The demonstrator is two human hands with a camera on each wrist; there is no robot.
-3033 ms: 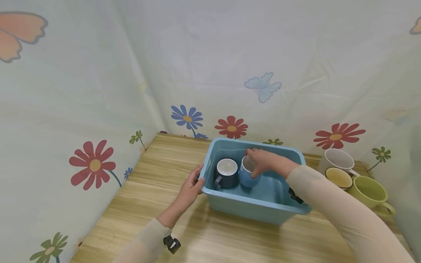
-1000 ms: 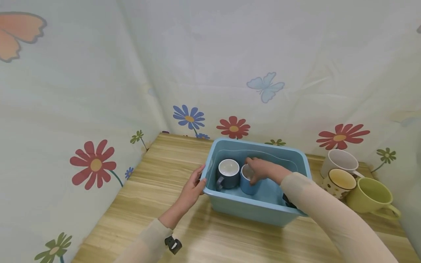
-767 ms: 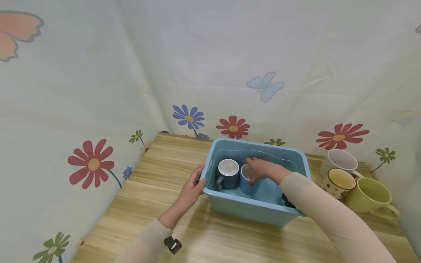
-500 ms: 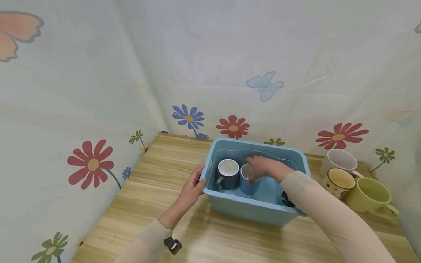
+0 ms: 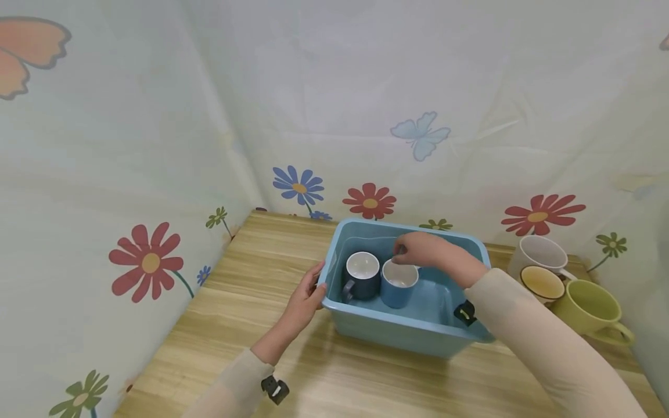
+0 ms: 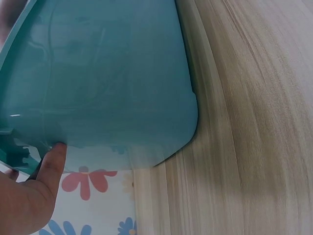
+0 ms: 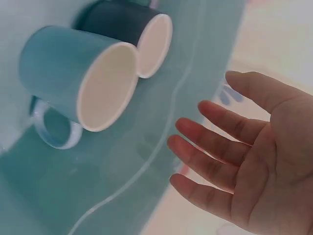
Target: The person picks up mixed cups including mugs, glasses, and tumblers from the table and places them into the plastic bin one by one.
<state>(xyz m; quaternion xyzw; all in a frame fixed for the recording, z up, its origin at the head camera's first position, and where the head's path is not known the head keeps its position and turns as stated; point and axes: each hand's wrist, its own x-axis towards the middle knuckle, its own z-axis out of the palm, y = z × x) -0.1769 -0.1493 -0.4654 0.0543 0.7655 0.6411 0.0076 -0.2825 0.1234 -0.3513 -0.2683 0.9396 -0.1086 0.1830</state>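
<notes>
Clasping the left rim of one tub [image 5: 387, 334], the left grip [image 5: 304, 296] sits nearest. Two mugs stand inside: a navy mug [image 5: 363, 287] and, just beside it on the right, a blue mug [image 5: 396, 295]. Released, its fingers loose, the right grip [image 5: 425, 249] hangs apart from both. Three mugs cluster right of the tub: green mug [image 5: 590, 302], yellow mug [image 5: 542, 283], white mug [image 5: 543, 253] farthest. One wood-grain counter [image 5: 366, 377] carries everything, backed by a pale sheet [image 5: 334, 87] bearing three red flowers.
</notes>
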